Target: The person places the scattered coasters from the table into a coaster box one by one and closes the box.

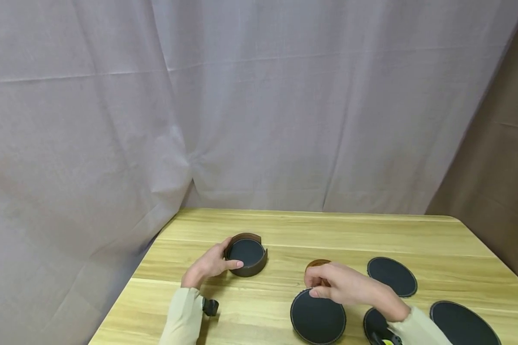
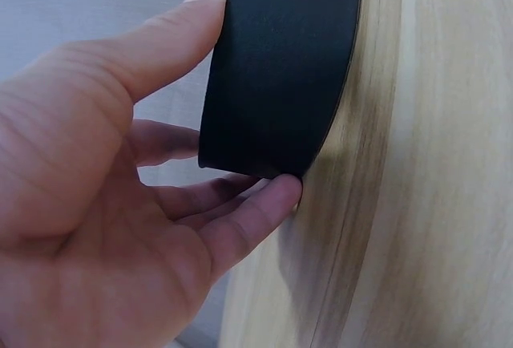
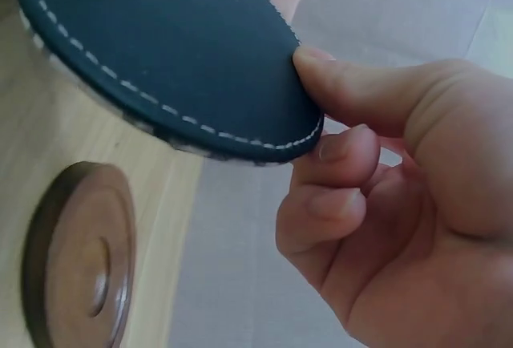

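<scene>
My left hand [image 1: 210,263] holds a round dark-brown coaster holder [image 1: 256,271] at its left side, thumb at the near rim. In the left wrist view the holder's black curved wall [image 2: 280,75] shows between thumb and fingers. Inside the holder lies a black round coaster [image 1: 245,252]. My right hand [image 1: 345,286] pinches the edge of another black coaster [image 1: 318,318], tilted and with white stitching round its rim, also seen in the right wrist view. Beneath and beyond that hand is a round brown wooden disc [image 3: 90,256] with a recessed centre, largely hidden in the head view.
More black stitched coasters lie on the right of the wooden table [image 1: 280,230]: one farther back [image 1: 392,276], one at the near right [image 1: 464,323], and one [image 1: 371,318] partly behind the right wrist. A grey curtain [image 1: 259,120] hangs behind the table.
</scene>
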`<control>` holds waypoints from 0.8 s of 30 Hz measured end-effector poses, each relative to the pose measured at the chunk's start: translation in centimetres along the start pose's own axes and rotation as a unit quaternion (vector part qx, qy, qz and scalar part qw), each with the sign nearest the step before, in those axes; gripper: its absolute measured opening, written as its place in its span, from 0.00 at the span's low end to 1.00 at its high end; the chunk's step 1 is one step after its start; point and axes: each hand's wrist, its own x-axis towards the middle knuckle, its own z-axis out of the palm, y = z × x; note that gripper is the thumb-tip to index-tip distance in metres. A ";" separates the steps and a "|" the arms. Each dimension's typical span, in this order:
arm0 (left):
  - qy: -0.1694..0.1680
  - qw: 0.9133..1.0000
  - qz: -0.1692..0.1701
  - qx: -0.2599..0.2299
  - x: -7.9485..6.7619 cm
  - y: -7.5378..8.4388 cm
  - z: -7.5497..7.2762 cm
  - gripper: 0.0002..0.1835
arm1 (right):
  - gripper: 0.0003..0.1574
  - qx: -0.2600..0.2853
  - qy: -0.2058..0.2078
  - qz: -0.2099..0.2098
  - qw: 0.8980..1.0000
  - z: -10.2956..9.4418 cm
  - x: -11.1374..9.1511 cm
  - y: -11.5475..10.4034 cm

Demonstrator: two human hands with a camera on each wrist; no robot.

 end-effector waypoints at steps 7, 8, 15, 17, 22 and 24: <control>-0.001 1.000 0.002 -0.004 0.1 0.2 -0.1 0.51 | 0.03 0.018 0.016 0.017 1.000 -0.5 1.7 -0.5; 0.000 1.000 0.003 -0.006 0.1 0.1 -0.1 0.51 | 0.03 0.015 0.023 0.015 1.000 -0.5 2.0 -0.5; 0.005 1.000 -0.002 0.004 0.0 0.1 0.1 0.51 | 0.03 -0.006 0.067 0.000 0.998 -0.6 4.2 -0.7; 0.009 1.000 -0.003 0.004 0.0 0.1 0.1 0.51 | 0.03 -0.001 0.076 0.008 0.997 -0.7 4.9 -0.7; 0.013 1.000 -0.003 0.012 0.0 0.2 0.0 0.50 | 0.04 0.020 0.098 0.042 0.994 -0.7 6.3 -0.6; 0.014 1.000 -0.004 0.015 0.0 0.2 0.0 0.50 | 0.04 0.027 0.111 0.051 0.992 -0.6 6.8 -0.5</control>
